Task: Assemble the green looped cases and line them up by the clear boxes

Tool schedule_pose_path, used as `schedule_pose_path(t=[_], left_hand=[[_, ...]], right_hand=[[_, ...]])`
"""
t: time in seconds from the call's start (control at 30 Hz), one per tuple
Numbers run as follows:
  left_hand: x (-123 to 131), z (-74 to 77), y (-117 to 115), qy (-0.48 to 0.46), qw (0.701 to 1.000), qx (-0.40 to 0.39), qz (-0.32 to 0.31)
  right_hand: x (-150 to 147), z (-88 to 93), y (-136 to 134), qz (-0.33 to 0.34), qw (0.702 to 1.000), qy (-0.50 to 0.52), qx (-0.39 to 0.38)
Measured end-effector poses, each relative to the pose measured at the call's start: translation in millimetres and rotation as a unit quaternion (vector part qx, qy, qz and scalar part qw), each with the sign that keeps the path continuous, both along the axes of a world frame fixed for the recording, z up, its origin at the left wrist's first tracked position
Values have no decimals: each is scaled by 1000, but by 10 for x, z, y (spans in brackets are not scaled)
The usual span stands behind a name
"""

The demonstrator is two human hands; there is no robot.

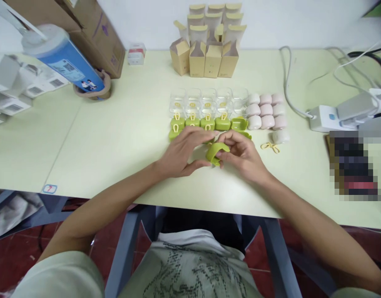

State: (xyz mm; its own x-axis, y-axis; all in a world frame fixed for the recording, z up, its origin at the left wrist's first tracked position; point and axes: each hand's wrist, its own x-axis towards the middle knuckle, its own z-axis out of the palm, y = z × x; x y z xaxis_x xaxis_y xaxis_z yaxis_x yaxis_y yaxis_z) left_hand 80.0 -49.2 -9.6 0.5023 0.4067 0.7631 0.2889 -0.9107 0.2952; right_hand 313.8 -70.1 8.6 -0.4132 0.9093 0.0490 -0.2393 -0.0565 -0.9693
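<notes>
My right hand pinches a small, curved green shell, tilted so that its hollow side shows, above the front of the table. To its left, my left hand is open, fingers stretched out and thumb apart, close to the shell; whether a fingertip touches it I cannot tell. Just behind the hands stand rows of green cases with yellow loops, partly hidden by my fingers. One open green tray-like case ends the row. Clear plastic boxes lie behind them. Rounded white and pale pink pieces sit at the right.
Yellow loops lie by a single white piece. Open cardboard boxes stand at the wall. A blue cylindrical container, large carton and white boxes occupy the left. A power strip with cables lies right.
</notes>
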Motion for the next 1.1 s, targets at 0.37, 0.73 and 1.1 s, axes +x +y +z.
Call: schedule_pose_path(t=[0.37, 0.73, 1.1], left_hand=[[53, 32, -73, -4, 992, -128, -12], [82, 150, -53, -26, 997, -66, -8], [91, 96, -151, -61, 997, 40, -17]], right_hand=[[38, 6, -43, 4, 995, -75, 58], [43, 62, -126, 4, 998, -23, 62], [43, 10, -79, 105, 989, 77, 67]])
